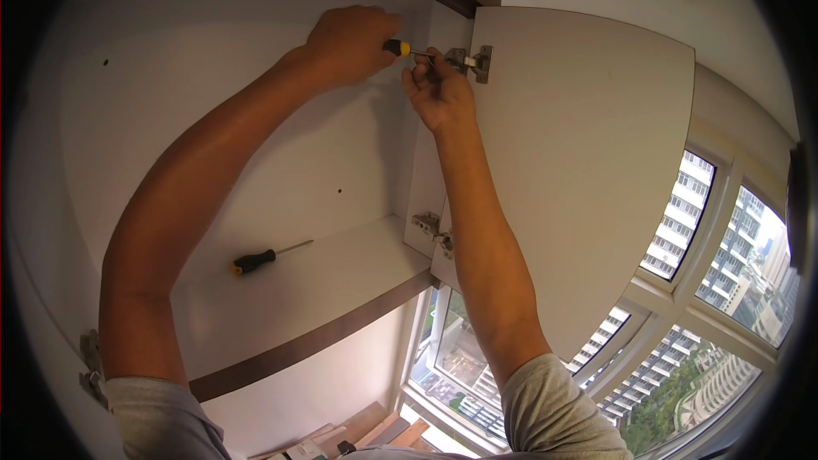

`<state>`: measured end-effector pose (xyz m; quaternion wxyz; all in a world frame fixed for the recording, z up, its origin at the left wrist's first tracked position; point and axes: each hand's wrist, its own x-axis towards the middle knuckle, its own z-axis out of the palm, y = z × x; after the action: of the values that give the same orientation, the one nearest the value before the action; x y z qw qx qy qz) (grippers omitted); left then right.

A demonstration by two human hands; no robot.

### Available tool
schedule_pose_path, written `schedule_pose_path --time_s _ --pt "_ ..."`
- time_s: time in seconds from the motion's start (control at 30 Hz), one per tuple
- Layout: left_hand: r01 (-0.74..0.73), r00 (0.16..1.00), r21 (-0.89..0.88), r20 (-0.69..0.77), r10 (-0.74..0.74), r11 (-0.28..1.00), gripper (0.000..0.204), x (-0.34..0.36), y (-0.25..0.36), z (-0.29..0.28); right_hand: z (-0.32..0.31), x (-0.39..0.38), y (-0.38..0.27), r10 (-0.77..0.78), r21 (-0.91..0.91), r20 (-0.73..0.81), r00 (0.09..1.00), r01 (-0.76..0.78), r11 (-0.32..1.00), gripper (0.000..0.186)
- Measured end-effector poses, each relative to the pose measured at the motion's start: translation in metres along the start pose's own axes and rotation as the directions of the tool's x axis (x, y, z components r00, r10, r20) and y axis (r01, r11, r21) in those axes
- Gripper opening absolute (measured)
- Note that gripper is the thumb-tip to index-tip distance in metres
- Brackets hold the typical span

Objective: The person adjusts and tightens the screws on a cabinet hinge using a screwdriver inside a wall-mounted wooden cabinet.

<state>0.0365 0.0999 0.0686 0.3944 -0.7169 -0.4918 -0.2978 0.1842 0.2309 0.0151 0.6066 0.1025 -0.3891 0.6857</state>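
My left hand (pixel 349 43) grips a yellow-and-black screwdriver (pixel 395 48), its shaft pointing right at the upper metal hinge (pixel 481 64) between the cabinet side and the white door (pixel 579 145). My right hand (pixel 439 94) is just below, thumb and fingertips pinched at the shaft beside that hinge; the screwdriver tip is hidden there. A lower hinge (pixel 425 224) sits beside my right forearm. A second screwdriver (pixel 254 261), with a dark handle, lies on the cabinet's bottom panel (pixel 332 281).
The white cabinet interior (pixel 213 25) has a dark wood edge along top and bottom. Another hinge (pixel 89 349) shows at the left edge. Behind the open door are windows (pixel 686 213) onto tall buildings. Below the cabinet lie several boards (pixel 375 417).
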Motion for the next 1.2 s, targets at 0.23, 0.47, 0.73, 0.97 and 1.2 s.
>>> schedule_pose_path --time_s 0.23,0.47,0.73,0.97,1.2 --pt "-0.254 0.852 0.445 -0.318 0.416 0.859 0.02 -0.004 -0.005 0.023 0.005 0.003 0.002 0.004 0.046 -0.019 1.0 -0.003 0.999 0.017" --pt "0.526 0.806 -0.326 0.488 -0.337 0.785 0.041 0.003 0.007 -0.038 0.008 0.003 0.004 0.009 0.159 -0.092 0.996 0.005 0.987 0.019" --pt "0.138 0.99 -0.17 -0.006 -0.141 0.976 0.025 -0.006 -0.002 -0.003 0.005 0.002 0.004 -0.013 0.112 -0.025 1.0 0.016 0.994 0.029" --pt "-0.156 0.923 0.299 -0.295 0.247 0.941 0.02 -0.014 0.0 0.017 0.003 0.002 0.003 -0.016 0.131 0.008 1.0 0.014 0.991 0.028" --pt "-0.274 0.798 0.445 -0.39 0.46 0.853 0.015 -0.017 -0.008 0.024 0.002 0.003 0.003 0.001 0.124 -0.012 1.0 0.001 0.992 0.028"
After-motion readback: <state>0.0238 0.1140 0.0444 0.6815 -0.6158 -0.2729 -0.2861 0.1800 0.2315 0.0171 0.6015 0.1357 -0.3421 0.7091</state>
